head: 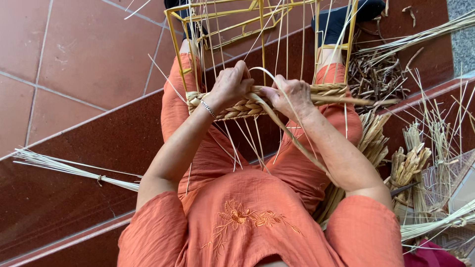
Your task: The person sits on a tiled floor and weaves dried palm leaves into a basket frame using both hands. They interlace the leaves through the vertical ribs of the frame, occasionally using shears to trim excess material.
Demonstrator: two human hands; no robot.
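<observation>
A seated person in an orange embroidered tunic [247, 222] and matching trousers works straw onto a yellow wire frame [257, 29] held over the knees; no packages, labels or signs are in view; a tied bundle of pale straw [74, 170] lies on the dark red step [64, 198] to the left, lighter terracotta floor tiles [74, 49] beyond it; dry reeds [410, 168] and a heap of dark stalks [376, 74] crowd the right side; a braided band [247, 106] runs across the frame's near edge, thin upright stalks rising through it; the left hand [230, 86], a bracelet at the wrist, is curled over the braid, gripping it; the right hand [294, 96] sits just beside it, fingers pinched on a flat loose strand [287, 133] that loops over and trails toward the lap; both forearms angle inward, elbows spread wide.
</observation>
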